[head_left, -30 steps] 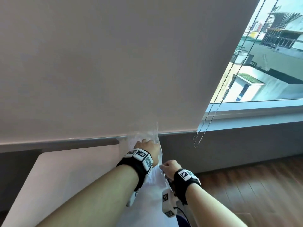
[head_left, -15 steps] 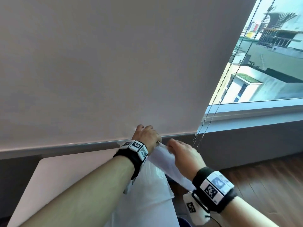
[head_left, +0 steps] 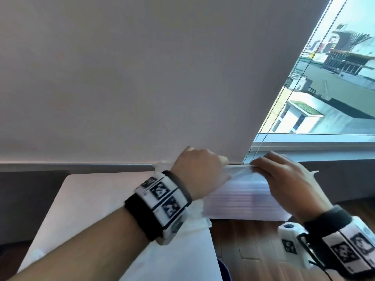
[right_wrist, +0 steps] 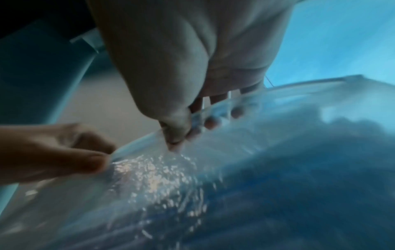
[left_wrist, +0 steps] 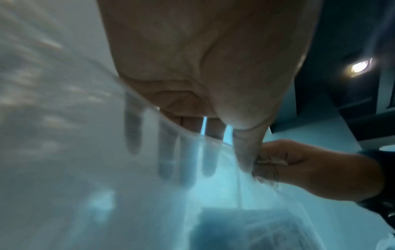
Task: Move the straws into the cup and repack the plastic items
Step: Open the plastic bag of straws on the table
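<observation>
Pinching the clear plastic bag (head_left: 243, 191) top edge with both hands, your left hand (head_left: 199, 169) and right hand (head_left: 288, 179) stretch it taut beyond the white table (head_left: 97, 199).

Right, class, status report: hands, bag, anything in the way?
Left hand and right hand both pinch the bag, held above the table edge. Nothing blocking.

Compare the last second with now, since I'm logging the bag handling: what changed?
The right hand rose from low beside the left wrist to the plastic bag's top edge and now pinches it, moving rightward and stretching it sideways. The left hand kept its grip on the bag over the white table.
</observation>
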The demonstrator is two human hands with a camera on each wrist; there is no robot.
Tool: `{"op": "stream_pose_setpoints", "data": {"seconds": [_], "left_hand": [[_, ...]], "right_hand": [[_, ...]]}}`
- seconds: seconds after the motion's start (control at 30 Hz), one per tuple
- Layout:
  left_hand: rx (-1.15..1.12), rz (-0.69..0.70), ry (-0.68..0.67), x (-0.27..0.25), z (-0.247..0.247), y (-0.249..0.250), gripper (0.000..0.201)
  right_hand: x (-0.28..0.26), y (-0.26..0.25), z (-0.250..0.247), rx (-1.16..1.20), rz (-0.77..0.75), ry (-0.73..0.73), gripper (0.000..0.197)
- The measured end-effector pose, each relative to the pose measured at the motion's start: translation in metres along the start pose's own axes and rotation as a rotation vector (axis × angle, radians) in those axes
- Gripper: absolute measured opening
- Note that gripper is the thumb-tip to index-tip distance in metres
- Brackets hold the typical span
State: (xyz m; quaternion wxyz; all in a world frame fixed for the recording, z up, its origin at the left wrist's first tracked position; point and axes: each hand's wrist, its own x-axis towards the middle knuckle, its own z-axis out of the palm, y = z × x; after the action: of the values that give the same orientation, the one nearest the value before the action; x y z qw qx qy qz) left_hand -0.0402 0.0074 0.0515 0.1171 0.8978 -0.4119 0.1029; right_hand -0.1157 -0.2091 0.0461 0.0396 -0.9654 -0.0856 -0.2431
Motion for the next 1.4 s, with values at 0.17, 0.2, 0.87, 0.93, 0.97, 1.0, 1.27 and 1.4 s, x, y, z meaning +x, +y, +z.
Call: {"op": "stream_pose_setpoints", "data": {"seconds": [0.17, 0.2, 0.87, 0.93, 0.97, 1.0, 1.27, 1.4], "left_hand": [[-0.122, -0.082, 0.144, -0.099, -0.052, -0.021, 0.049], [-0.162, -0.115, 0.172, -0.121, -0.061, -0.028, 0.044], [-0.595, -0.727, 0.305, -0.353, 0.024, -0.075, 0.009], [-0.544, -0.794, 0.295, -0.364, 0.043, -0.076, 0.011], [-0.529, -0.834, 0.290, -0.372, 0.053, -0.076, 0.012], [-0.517, -0.860, 0.280, -0.378, 0.062, -0.076, 0.014], [-0.514, -0.860, 0.223, -0.414, 0.104, -0.074, 0.006], [-0.466, -0.872, 0.279, -0.420, 0.110, -0.070, 0.002]], "right_hand": [[-0.011, -0.026, -0.031, 0.170, -0.043, 0.056, 0.015], [-0.013, -0.034, -0.032, 0.199, -0.054, 0.051, 0.015], [-0.093, -0.162, 0.108, 0.404, -0.184, -0.338, 0.024], [-0.103, -0.166, 0.126, 0.393, -0.192, -0.381, 0.024], [-0.109, -0.169, 0.134, 0.390, -0.188, -0.404, 0.022], [-0.113, -0.171, 0.142, 0.390, -0.186, -0.415, 0.021], [-0.138, -0.190, 0.185, 0.309, -0.129, -0.381, 0.014], [-0.150, -0.206, 0.194, 0.250, -0.111, -0.291, 0.021]]}}
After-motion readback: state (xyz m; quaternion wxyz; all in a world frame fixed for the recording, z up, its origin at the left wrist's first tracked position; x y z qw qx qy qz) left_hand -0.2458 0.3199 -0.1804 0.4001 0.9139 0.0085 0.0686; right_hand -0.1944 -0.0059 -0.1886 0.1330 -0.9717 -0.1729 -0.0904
